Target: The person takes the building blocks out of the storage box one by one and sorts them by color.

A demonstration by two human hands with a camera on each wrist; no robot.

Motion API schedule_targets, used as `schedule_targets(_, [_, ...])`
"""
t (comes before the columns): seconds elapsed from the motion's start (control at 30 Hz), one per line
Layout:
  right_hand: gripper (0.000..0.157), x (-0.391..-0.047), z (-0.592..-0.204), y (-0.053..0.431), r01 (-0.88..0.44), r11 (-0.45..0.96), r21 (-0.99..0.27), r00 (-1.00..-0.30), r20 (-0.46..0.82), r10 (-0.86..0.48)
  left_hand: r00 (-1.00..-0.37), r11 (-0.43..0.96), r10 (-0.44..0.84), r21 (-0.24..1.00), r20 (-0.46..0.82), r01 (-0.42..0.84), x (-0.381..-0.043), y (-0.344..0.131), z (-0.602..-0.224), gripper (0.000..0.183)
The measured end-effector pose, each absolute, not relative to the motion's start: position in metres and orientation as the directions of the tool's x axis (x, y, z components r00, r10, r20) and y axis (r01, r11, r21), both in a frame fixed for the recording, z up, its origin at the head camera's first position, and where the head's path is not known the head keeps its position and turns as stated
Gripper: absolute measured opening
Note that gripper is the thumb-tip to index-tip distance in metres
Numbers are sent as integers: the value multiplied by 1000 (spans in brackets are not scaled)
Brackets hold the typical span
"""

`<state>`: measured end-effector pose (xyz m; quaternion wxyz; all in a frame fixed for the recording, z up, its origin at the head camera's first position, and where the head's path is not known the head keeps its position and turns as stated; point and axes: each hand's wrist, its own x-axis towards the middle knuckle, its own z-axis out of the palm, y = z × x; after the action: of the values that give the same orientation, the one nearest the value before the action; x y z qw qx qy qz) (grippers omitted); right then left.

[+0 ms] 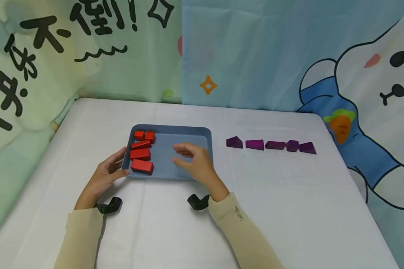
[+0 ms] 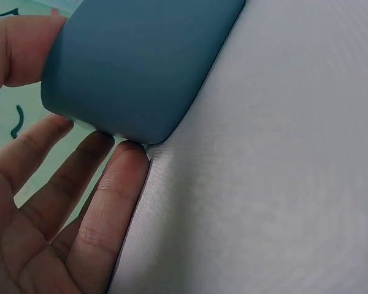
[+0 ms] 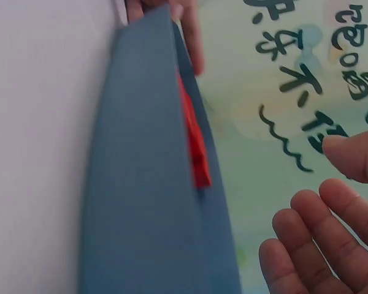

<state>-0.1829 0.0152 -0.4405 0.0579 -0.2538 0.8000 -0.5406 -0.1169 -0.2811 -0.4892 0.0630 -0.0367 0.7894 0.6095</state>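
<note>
A blue-grey tray (image 1: 163, 153) lies on the table. Five fingers of my left hand (image 1: 105, 175) are at its near left corner, with the thumb at the rim and the fingertips against the outer wall (image 2: 122, 73). Along the tray's left side several red blocks (image 1: 142, 166) form a column, small ones at the back and larger ones in front. Above the right part of the tray hovers my right hand (image 1: 198, 161), its fingers loosely bent and nothing held between thumb and fingers. In the right wrist view, red blocks (image 3: 196, 147) show partly behind the tray wall.
Right of the tray, several purple blocks (image 1: 254, 144) of differing shapes lie in a row on the white tablecloth (image 1: 272, 205). A black wrist device (image 1: 110, 206) sits at each wrist. Printed curtains (image 1: 249, 56) hang behind the table.
</note>
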Motion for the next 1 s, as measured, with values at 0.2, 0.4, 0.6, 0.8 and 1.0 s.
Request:
schedule_targets(0.2, [39,-178,-451,-14,-306,322,-896,-855,110,-507,-992,247,25,962,-124,-114,-117,-281,-487,75])
schedule_targets(0.4, [38,-176,-456,-36,-286,373,-883,-840,44,-541,-992,235,24,966,-120,-111,-118,-281,-488,75])
schedule_targets(0.6, [40,-175,-460,-51,-311,451,-837,-842,22,-540,-992,245,14,962,-129,-122,-119,-282,-492,75])
schedule_targets(0.8, [44,-176,-461,-61,-306,527,-793,-857,-12,-515,-992,247,8,961,-129,-123,-120,-282,-494,74])
schedule_targets(1.0, [37,-178,-464,-67,-321,568,-758,-858,-22,-514,-990,237,13,963,-137,-131,-118,-283,-492,75])
